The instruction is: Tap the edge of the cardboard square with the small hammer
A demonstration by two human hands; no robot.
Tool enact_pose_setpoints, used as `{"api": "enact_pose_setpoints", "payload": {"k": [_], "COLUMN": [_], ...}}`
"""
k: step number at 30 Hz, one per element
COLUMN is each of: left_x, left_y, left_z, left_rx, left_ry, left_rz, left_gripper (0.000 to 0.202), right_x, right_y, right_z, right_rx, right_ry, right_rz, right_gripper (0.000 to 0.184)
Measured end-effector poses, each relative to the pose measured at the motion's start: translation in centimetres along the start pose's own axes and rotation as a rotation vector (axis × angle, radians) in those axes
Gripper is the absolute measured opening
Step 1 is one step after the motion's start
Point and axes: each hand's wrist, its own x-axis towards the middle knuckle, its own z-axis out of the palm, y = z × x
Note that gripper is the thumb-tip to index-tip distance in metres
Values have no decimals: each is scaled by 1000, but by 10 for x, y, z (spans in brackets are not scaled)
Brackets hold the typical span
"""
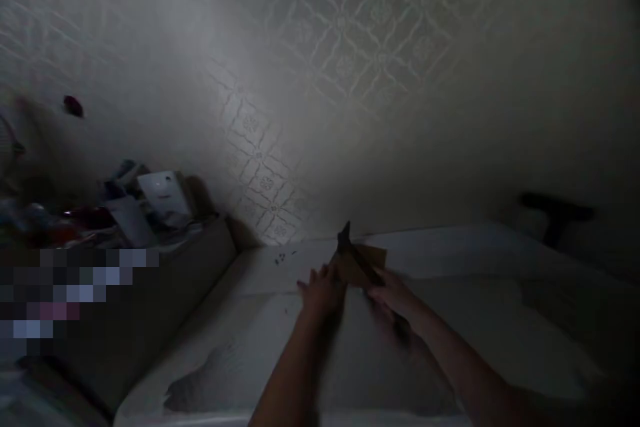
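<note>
The picture is dim and partly blurred. My left hand (323, 292) rests on the white surface with its fingers spread, beside the left edge of a brown sheet (373, 257). Its thumb is not clearly seen. My right hand (395, 293) is closed around a long dark tool that looks like pliers (345, 240). The tool's pointed end faces away from me, and its length slants over the brown sheet. A dark handle end shows below my right hand. What the sheet is made of I cannot make out.
Small dark bits (281, 257) lie left of my hands. A pale patterned wall (350, 80) rises behind the white surface (270, 320). A white box (165, 192) stands among clutter at left. At right is a dark T-shaped object (556, 210).
</note>
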Motion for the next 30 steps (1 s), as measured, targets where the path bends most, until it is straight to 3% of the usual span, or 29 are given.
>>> {"api": "enact_pose_setpoints", "payload": {"k": [30], "left_x": [0], "left_y": [0], "left_z": [-1], "left_rx": [0], "left_ry": [4], "left_rz": [-8], "left_gripper": [61], "right_x": [-3], "right_y": [-3], "right_z": [1], "right_rx": [40], "right_ry": [8], "right_rz": [-22], "right_gripper": [72]}}
